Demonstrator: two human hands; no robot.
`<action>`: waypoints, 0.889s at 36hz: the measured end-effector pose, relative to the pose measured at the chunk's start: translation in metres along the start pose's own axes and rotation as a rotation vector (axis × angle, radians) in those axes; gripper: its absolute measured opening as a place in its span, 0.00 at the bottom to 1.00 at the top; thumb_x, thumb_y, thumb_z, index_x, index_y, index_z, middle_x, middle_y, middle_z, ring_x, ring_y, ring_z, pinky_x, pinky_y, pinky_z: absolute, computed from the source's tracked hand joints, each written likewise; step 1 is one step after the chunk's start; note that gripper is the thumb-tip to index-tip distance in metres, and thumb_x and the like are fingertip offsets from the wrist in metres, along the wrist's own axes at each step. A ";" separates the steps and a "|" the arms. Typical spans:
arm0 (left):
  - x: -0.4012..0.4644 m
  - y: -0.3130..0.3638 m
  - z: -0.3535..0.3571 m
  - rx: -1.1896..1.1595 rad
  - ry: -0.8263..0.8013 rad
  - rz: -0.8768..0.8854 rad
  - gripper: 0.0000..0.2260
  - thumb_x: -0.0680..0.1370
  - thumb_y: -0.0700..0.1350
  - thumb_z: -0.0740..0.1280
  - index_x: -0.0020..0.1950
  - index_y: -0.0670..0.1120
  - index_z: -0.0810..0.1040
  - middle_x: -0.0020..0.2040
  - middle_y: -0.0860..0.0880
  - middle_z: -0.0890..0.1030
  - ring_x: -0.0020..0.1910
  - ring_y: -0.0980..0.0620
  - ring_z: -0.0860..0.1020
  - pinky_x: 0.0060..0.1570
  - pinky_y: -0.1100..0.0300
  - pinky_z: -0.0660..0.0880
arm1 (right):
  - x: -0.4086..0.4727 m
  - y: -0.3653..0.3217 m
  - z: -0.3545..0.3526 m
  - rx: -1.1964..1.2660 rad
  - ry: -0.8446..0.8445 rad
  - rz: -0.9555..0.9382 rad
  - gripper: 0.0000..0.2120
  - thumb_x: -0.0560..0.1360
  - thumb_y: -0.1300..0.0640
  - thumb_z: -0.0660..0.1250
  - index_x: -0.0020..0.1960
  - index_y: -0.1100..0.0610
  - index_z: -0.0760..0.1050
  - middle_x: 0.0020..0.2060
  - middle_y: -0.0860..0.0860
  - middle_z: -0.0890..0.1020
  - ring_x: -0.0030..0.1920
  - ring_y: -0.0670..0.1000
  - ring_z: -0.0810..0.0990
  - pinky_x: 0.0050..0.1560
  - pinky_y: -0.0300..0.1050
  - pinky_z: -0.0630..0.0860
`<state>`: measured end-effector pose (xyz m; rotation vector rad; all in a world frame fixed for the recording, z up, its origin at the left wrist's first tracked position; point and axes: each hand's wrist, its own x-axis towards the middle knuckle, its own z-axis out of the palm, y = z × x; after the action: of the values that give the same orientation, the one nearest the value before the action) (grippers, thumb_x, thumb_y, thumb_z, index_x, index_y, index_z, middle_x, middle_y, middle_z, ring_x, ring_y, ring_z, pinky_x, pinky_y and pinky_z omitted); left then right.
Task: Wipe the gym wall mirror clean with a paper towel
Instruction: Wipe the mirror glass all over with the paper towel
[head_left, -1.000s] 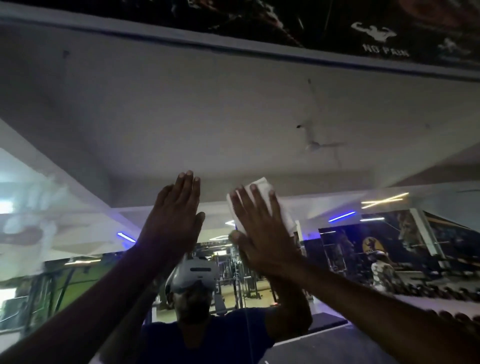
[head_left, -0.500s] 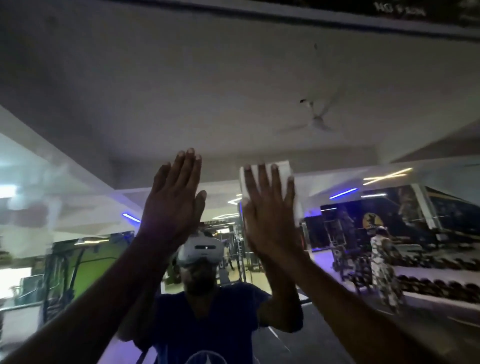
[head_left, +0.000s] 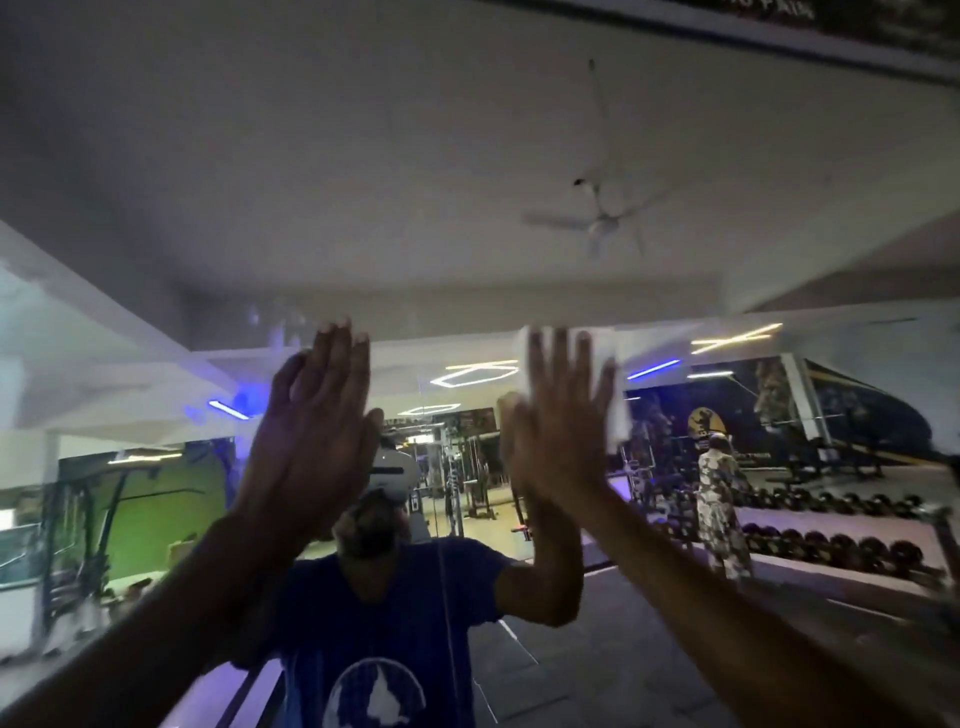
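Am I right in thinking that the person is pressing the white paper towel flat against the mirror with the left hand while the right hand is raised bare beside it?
Not quite: the hands are swapped. The head view shows the right hand pressing the white paper towel flat against the mirror, while the left hand is raised bare beside it.

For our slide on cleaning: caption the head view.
Right hand presses a paper towel flat on the mirror; left hand raised open.

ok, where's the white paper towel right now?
Head view, right of centre: the white paper towel is pressed flat against the wall mirror under the right hand, its edges showing above the fingertips, with the bare left hand beside it.
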<state>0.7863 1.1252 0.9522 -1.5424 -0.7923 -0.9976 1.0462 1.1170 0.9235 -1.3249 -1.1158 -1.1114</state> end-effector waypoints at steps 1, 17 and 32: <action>-0.006 0.012 0.005 -0.035 0.014 0.019 0.31 0.82 0.50 0.53 0.80 0.32 0.63 0.81 0.32 0.62 0.81 0.35 0.62 0.77 0.40 0.60 | -0.028 -0.015 -0.001 0.033 -0.058 -0.169 0.34 0.84 0.41 0.44 0.87 0.54 0.48 0.86 0.58 0.48 0.86 0.62 0.44 0.82 0.71 0.44; -0.031 0.041 0.025 -0.086 0.046 -0.002 0.32 0.84 0.52 0.55 0.84 0.36 0.54 0.85 0.38 0.52 0.85 0.41 0.51 0.82 0.44 0.50 | -0.023 0.007 0.000 0.024 -0.009 -0.062 0.35 0.84 0.40 0.44 0.87 0.53 0.48 0.86 0.57 0.47 0.86 0.62 0.45 0.82 0.70 0.44; -0.043 0.073 0.016 -0.096 0.008 -0.091 0.31 0.84 0.49 0.55 0.83 0.34 0.57 0.83 0.34 0.55 0.84 0.38 0.53 0.81 0.45 0.49 | -0.054 0.052 0.000 0.024 0.014 -0.008 0.32 0.86 0.41 0.48 0.87 0.51 0.50 0.86 0.56 0.49 0.86 0.61 0.47 0.82 0.68 0.46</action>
<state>0.8361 1.1275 0.8816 -1.5947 -0.8253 -1.1215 1.0901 1.1134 0.8626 -1.2933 -1.1220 -1.1078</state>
